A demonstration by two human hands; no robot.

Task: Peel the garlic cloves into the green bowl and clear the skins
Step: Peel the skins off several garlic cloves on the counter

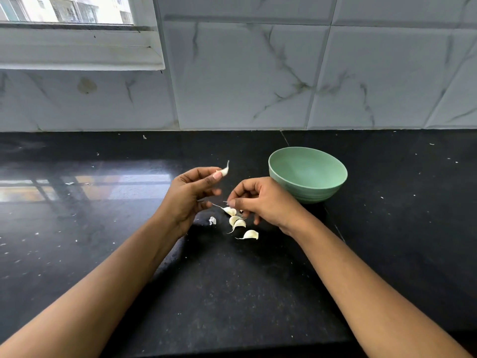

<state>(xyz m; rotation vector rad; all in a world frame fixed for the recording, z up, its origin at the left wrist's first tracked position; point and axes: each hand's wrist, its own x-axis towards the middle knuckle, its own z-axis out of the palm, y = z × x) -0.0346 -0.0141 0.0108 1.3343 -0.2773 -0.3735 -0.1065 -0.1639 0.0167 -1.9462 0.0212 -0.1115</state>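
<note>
Head view: a green bowl (308,174) is seen standing upright on a black stone countertop (103,241), with a marble-tiled wall (245,73) behind it. To the left of the bowl, the left hand (189,197) is raised above the counter. One garlic clove (224,171) is pinched between its thumb and forefinger, the thin tail pointing up, and its other fingers are loosely spread. Just in front and to the left of the bowl, the right hand (265,202) is held low over the counter. Its fingers are curled and the tips of thumb and forefinger are brought together; whether a scrap of skin is pinched there cannot be told. Under and just nearer than that hand, four loose cloves (238,224) are lying close together, some touching. A piece of white skin (212,220) is lying just to their left, further from the bowl. Small white flecks (18,260) are scattered over the counter. A window frame (77,47) is set in the wall, well to the left of the bowl.
</note>
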